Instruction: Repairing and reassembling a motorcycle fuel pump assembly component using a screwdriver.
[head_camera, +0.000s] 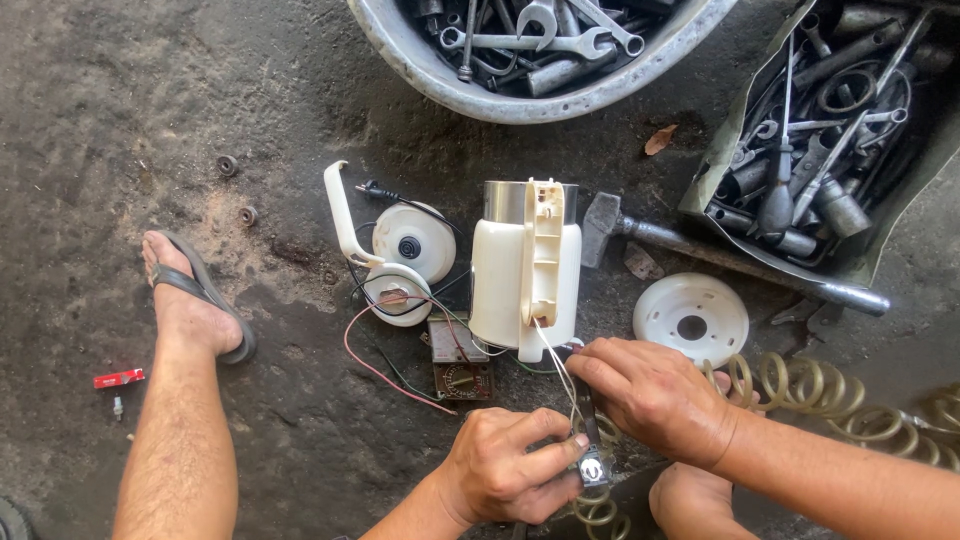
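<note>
On the grimy floor, just below the white kettle body (525, 270), the left hand (505, 468) pinches a small grey connector (592, 467); the right hand (655, 395) grips its thin wires (560, 375) above.

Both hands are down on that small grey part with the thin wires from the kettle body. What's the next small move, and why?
Probably steady the small grey part with the left hand and let the right hand ease the thin white wires toward it. The wires run taut from the white kettle body, both hands already pinch at the part, and a dark tool sits between them.
</note>
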